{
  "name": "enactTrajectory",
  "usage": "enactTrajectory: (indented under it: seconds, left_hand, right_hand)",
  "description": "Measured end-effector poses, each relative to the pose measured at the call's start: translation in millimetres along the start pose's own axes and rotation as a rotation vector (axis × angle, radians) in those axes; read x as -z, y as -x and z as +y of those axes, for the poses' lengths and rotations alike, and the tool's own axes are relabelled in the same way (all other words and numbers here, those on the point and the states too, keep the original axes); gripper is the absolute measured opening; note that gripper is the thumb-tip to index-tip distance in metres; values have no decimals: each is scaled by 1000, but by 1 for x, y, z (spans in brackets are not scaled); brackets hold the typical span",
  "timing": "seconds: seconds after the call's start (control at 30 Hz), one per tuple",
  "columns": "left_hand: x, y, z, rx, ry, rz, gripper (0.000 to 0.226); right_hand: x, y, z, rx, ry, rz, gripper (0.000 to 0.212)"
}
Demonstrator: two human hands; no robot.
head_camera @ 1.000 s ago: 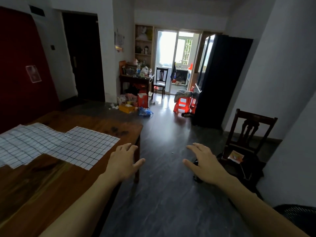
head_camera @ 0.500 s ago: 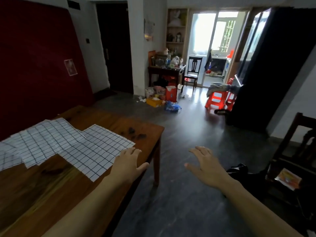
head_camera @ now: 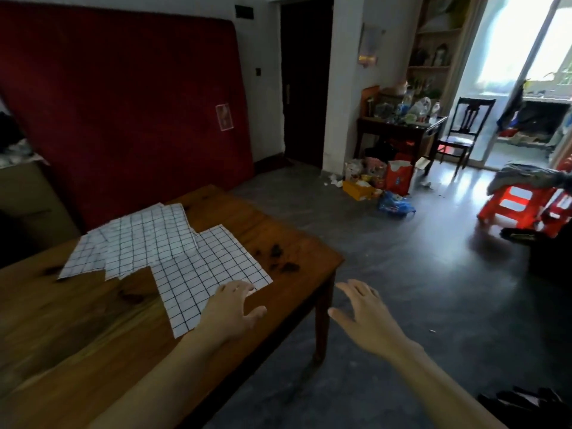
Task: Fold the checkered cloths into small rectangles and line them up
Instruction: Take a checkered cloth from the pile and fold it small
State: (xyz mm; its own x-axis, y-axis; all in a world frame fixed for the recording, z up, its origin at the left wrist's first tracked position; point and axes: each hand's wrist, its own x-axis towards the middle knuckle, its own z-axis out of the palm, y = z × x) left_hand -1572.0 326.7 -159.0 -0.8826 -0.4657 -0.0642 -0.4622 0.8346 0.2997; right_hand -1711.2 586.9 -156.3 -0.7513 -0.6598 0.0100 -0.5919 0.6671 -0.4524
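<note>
The nearest checkered cloth [head_camera: 207, 274] lies flat and unfolded on the wooden table [head_camera: 77, 329], close to the table's right corner, its far edge overlapping a loose spread of more checkered cloths [head_camera: 139, 239] farther back on the table. The left hand [head_camera: 230, 308] reaches over the near cloth's right corner, fingers straight and released; whether it touches the cloth cannot be told. The right hand [head_camera: 366, 314] hovers off the table's right edge, over the floor, also relaxed and holding nothing. Risk: dragging this cloth by one corner could pull the overlapped pile askew, or slide the cloth off the nearby edge.
</note>
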Motion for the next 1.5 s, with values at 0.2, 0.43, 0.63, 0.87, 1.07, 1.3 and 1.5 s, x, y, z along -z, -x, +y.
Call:
enactTrajectory:
  seconds: [0.2, 0.43, 0.63, 0.87, 1.07, 1.3, 1.5]
  left_hand:
    - [-10, -32, -33, 136, 51, 25, 67]
    - [-28, -84, -86, 259, 168, 48, 62]
    - [-36, -114, -135, 333, 192, 57, 60]
    - [-50, -111, -167, 456, 186, -2, 60]
    - [-65, -116, -178, 579, 211, -39, 54]
    - [-79, -125, -179, 705, 179, -30, 51]
    - [-95, -134, -181, 675, 31, -93, 51]
  right_hand:
    - [-18, -73, -10, 67, -4, -107, 65]
    - [-55, -169, -46, 198, 106, -244, 68]
    - [-85, -242, -78, 310, 157, -340, 66]
    - [-134, -289, -91, 349, 178, -440, 68]
    - [-175, -326, -84, 418, 180, -536, 67]
    - [-209, -357, -64, 520, 200, -631, 68]
    - [-229, -358, -52, 631, 216, -616, 62]
